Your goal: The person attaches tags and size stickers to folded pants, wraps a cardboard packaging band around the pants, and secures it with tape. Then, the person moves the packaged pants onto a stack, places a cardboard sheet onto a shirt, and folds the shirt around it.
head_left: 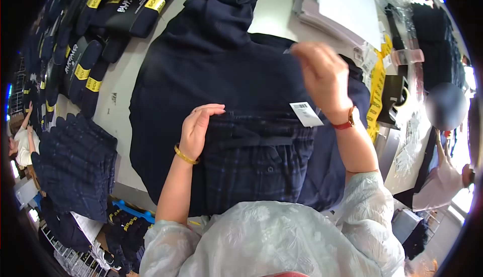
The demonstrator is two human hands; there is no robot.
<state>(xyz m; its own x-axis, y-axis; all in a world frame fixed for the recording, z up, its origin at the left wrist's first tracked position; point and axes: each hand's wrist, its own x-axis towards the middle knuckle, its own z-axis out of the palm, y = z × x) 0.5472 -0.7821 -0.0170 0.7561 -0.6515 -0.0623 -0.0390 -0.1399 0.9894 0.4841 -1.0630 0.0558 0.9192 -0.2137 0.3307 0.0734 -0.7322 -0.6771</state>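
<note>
Pants (256, 169) lie on a big dark top (216, 76) on the white table (123, 139). The left hand (195, 126) touches their waist, fingers pressed together; I can't tell if it pinches. The right hand (324, 78) is up over the top, fingers bent and blurry, so I can't tell if they pinch. Paper (347, 8) sits behind. Other people (24, 144) are at both sides.

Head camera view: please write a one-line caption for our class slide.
Left hand at the edge of folded plaid garment with white tag, right hand over dark cloth.
</note>
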